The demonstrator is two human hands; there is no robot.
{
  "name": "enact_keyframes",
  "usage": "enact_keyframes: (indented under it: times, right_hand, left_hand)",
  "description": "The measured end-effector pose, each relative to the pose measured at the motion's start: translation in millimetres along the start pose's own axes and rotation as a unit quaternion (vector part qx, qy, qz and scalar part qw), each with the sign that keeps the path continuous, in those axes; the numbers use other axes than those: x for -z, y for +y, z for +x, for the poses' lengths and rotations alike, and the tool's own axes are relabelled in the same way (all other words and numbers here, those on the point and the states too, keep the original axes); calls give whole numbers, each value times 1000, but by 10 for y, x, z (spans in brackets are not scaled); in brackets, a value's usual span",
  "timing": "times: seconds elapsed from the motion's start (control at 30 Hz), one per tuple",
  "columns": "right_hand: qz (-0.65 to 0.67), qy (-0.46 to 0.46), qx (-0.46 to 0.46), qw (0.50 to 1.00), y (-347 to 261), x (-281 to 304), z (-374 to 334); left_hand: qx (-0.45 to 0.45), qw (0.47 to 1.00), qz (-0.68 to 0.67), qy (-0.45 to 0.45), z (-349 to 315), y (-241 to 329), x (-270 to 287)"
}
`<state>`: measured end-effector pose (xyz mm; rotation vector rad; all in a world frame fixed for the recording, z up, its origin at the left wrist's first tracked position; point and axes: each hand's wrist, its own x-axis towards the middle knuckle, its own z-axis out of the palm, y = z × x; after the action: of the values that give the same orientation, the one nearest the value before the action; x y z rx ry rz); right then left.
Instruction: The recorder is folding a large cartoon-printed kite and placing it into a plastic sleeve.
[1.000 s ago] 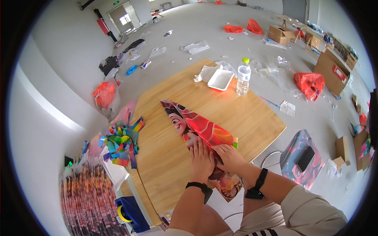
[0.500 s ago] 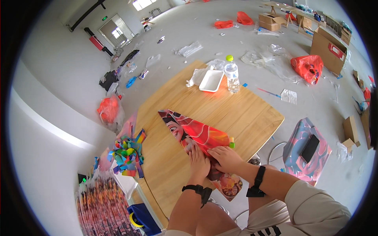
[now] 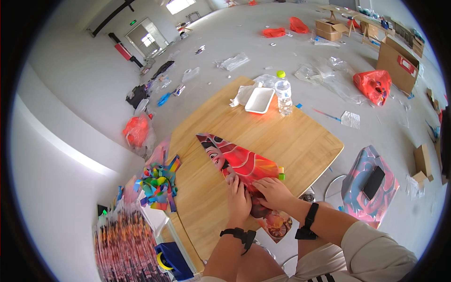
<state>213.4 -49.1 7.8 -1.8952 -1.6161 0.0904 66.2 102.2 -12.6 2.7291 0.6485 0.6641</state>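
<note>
A folded red sheet with a cartoon print, which looks like a kite (image 3: 244, 159), lies across the table; its narrow tip points to the far left. The near end (image 3: 277, 225) hangs over the table's front edge. My left hand (image 3: 239, 199) rests on its left side, fingers stretched out and a little apart. From the right, my right hand (image 3: 276, 191) is closed over the folded middle, its fingers bent onto the print. A small green and yellow piece (image 3: 281, 175) shows at the sheet's right corner. What lies under my palms is hidden.
On the wooden table (image 3: 206, 211) stand a water bottle (image 3: 284, 96) and a white tray (image 3: 260, 100). Rainbow ribbons (image 3: 159, 184), a stack of printed sheets (image 3: 127, 244) and a blue tape dispenser (image 3: 174, 261) are at left. A black phone (image 3: 374, 183) lies on a printed sheet at right.
The view has shifted slightly, so the whole scene sits lower and further right. My left fingers look a little more bent on the kite; both hands stay in about the same place on it.
</note>
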Motion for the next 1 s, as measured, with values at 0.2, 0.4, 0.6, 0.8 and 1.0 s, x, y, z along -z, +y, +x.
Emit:
enact_keyframes:
  times: [0.2,0.4,0.6,0.8,1.0]
  right_hand:
    - [-4,-14,3,1000,-52,54,18]
    - [-33,-35,35,998,-107,102,35]
    - [-21,-36,30,999,-80,69,13]
    - [-15,-36,22,999,-122,75,26]
    - [-34,-24,36,998,-132,82,-3]
  left_hand:
    - [13,996,-72,52,-24,60,40]
    - [-2,998,-21,56,-80,-36,-84]
    - [25,999,-29,39,-56,112,73]
    - [31,999,13,-4,-73,109,122]
    - [34,999,16,0,-67,104,107]
